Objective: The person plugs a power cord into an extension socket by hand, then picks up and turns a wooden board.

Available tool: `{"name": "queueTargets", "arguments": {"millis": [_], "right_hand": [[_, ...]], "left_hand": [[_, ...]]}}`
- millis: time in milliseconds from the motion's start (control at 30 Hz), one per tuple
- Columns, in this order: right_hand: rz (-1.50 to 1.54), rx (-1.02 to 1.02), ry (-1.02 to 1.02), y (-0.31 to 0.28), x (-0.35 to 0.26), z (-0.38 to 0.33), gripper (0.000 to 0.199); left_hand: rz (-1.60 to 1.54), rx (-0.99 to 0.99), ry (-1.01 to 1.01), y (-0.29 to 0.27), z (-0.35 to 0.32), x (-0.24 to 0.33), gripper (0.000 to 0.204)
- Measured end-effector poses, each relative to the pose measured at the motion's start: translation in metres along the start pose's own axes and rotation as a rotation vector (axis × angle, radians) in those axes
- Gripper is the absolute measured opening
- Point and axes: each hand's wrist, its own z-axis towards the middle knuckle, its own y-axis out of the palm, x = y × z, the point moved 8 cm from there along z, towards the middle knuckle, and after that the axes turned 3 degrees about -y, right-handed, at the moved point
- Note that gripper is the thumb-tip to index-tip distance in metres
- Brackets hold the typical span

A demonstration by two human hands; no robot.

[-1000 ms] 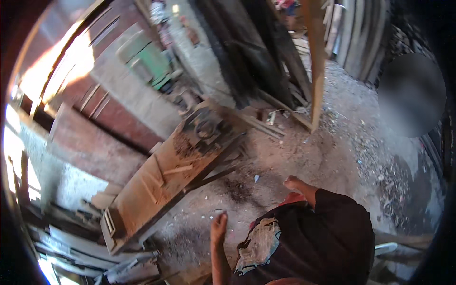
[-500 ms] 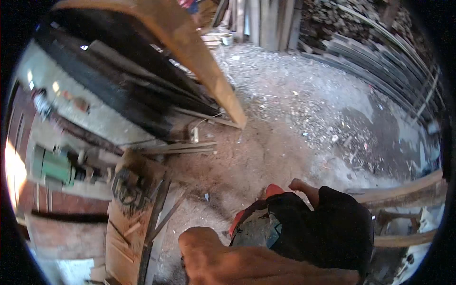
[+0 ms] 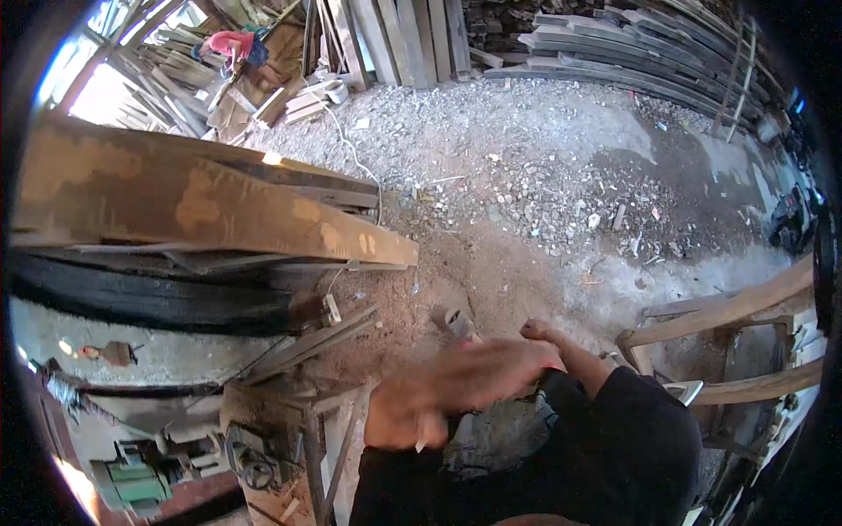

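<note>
Across my dark clothing (image 3: 605,447) stretches a bare arm (image 3: 474,377), smeared by motion; its fingers cannot be told apart, and I cannot tell which arm it is. A small white spot (image 3: 424,431) shows against its left end, too blurred to name. Just below lies a grey patterned cloth (image 3: 500,434), partly covered by the arm. Another sliver of skin (image 3: 537,521) shows at the lower edge, with no fingers visible. Beyond the lap, a bare foot (image 3: 539,331) rests on the dusty ground (image 3: 500,280). No held tool can be made out.
A long, thick brown timber (image 3: 219,202) juts in from the left. Below it stand a green machine (image 3: 132,482) and a workbench with a handwheel (image 3: 256,469). Curved wooden frames (image 3: 728,316) are at right. Planks (image 3: 614,66) are stacked behind; a person in pink (image 3: 232,44) is far left.
My view has swung, bringing the person in pink and more of the timber into sight. The bare arm sits higher in the picture and is more blurred.
</note>
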Motion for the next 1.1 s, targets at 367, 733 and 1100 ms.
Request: {"name": "queueTargets", "arguments": {"millis": [367, 733, 1100], "right_hand": [[0.273, 0.122, 0.584, -0.039, 0.148, -0.028, 0.024], [0.396, 0.019, 0.459, -0.129, 0.250, 0.109, 0.018], [0.719, 0.066, 0.759, -0.332, 0.498, 0.325, 0.022]], "left_hand": [[-0.603, 0.731, -0.583, -0.205, -0.108, -0.255, 0.045], [-0.539, 1.166, -0.143, -0.414, -0.061, -0.276, 0.028], [-0.425, 1.675, 0.364, -0.607, -0.104, -0.316, 0.005]]}}
